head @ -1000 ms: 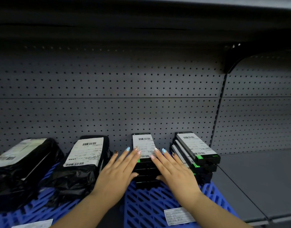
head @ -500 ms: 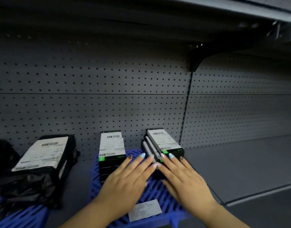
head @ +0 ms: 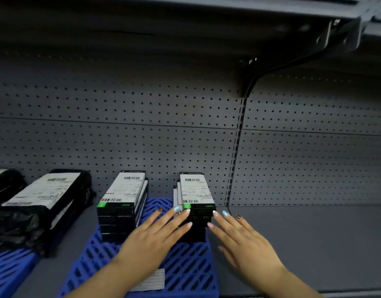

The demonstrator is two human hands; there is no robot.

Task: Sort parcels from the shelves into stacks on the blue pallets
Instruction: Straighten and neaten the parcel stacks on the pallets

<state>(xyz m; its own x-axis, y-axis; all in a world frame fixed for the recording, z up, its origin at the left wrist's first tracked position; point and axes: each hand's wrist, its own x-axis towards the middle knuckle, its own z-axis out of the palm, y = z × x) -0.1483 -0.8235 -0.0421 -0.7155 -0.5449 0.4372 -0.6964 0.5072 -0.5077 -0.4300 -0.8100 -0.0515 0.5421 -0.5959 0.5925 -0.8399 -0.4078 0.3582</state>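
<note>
Two stacks of flat black boxes with white barcode labels stand on a blue pallet [head: 185, 269]. The left stack [head: 120, 203] stands free. My hands frame the front of the right stack [head: 195, 190]. My left hand [head: 157, 237] lies flat with fingers spread, its fingertips touching the stack's left front corner. My right hand [head: 245, 241] is flat and spread too, its fingertips at the stack's right front corner. Neither hand grips anything. A white paper label [head: 150, 280] lies on the pallet under my left wrist.
Black plastic-wrapped parcels [head: 41, 203] with white labels rest on a second blue pallet [head: 9, 269] at the left. A grey pegboard wall [head: 142, 136] backs the shelf. Bare grey shelf [head: 310, 237] extends right. An upper shelf with a bracket [head: 271, 69] hangs overhead.
Both hands moved from the left stack to the right stack, and my view swung right. The right stack's boxes, fanned out before, now sit closer in line.
</note>
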